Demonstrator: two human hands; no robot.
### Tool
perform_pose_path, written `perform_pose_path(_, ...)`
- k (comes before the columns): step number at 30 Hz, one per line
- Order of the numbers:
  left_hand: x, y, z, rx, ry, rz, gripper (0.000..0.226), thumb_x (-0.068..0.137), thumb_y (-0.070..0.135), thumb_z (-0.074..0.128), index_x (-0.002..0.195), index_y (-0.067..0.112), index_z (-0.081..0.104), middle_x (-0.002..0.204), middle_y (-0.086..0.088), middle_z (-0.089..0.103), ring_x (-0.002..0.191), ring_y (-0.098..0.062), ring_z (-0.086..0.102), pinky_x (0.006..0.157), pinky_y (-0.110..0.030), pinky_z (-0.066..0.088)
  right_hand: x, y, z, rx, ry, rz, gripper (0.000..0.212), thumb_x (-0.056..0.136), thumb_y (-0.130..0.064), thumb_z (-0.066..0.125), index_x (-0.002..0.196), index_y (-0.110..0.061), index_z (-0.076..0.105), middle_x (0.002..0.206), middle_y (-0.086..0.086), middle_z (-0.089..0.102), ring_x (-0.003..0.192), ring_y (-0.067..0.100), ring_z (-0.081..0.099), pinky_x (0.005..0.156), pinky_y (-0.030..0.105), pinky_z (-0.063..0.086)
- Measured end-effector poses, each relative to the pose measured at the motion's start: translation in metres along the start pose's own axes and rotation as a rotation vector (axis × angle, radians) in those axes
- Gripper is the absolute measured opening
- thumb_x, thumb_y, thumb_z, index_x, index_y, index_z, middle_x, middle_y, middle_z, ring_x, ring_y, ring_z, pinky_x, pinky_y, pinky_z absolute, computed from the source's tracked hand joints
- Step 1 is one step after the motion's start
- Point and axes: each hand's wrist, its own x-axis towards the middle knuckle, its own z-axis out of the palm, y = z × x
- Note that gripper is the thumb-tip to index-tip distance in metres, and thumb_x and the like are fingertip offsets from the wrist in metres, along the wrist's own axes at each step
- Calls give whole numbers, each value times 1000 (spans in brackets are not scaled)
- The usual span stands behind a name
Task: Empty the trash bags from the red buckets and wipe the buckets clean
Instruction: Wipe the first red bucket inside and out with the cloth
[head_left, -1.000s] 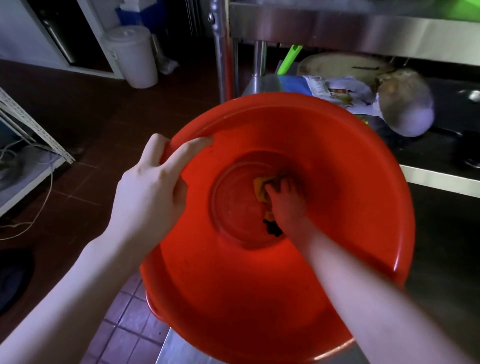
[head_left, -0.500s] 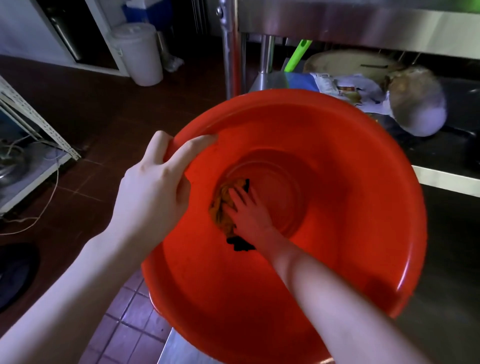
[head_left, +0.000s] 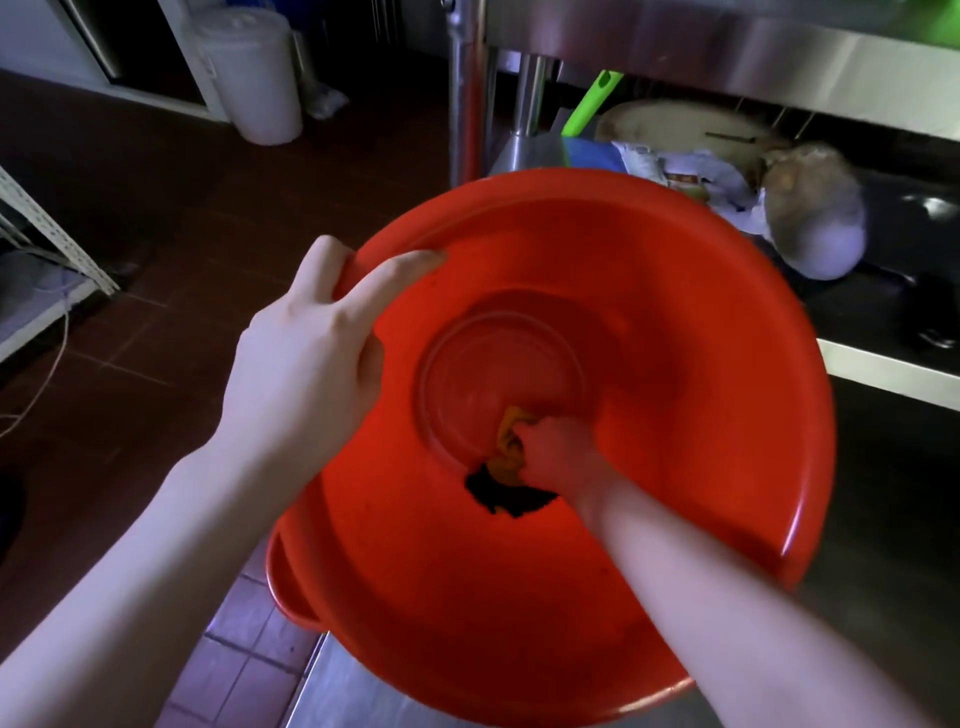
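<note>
A large red bucket (head_left: 675, 364) fills the middle of the head view, tilted toward me with its mouth open. My left hand (head_left: 306, 358) grips its rim at the upper left, thumb inside the wall, fingers outside. Deep in the bucket my right hand (head_left: 558, 452) holds a bunched yellow and black cloth (head_left: 506, 467) against the near edge of the round bottom. No trash bag shows inside the bucket.
A steel table edge (head_left: 353, 691) lies under the bucket's near side. Behind it a steel shelf unit (head_left: 675, 36) holds a green handle (head_left: 592, 104), papers and a pale round thing (head_left: 815, 223). A white lidded bin (head_left: 249, 78) stands on the dark tiled floor at upper left.
My right hand with the cloth has swept around the bucket bottom, from the middle to the left side, then to the near edge. My left hand keeps its grip on the rim.
</note>
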Motion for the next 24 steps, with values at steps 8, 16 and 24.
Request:
perform_pose_path(8, -2, 6, -2, 12, -9, -1, 78, 74, -5, 56, 139, 37, 45, 106, -9, 43, 58, -29, 45, 47, -42, 49, 22, -83, -1, 705, 63, -47, 33, 97, -29, 45, 123, -10, 55, 122, 26, 61, 110, 44, 58, 87, 41, 46)
perform_pose_path(16, -3, 11, -4, 34, -17, 3, 77, 76, -5, 56, 140, 36, 45, 104, -7, 41, 58, -27, 45, 45, -40, 49, 10, -49, 3, 441, -209, -72, 44, 99, -39, 44, 133, -11, 53, 136, 18, 54, 122, 35, 54, 97, 39, 44)
perform_pose_path(24, -3, 13, -4, 10, -20, 5, 78, 75, -6, 56, 140, 36, 45, 103, -5, 40, 57, -25, 45, 46, -40, 49, 10, 29, -32, -335, -96, 175, 46, 100, -26, 32, 143, -14, 43, 154, 9, 33, 146, 31, 20, 115, 46, 18)
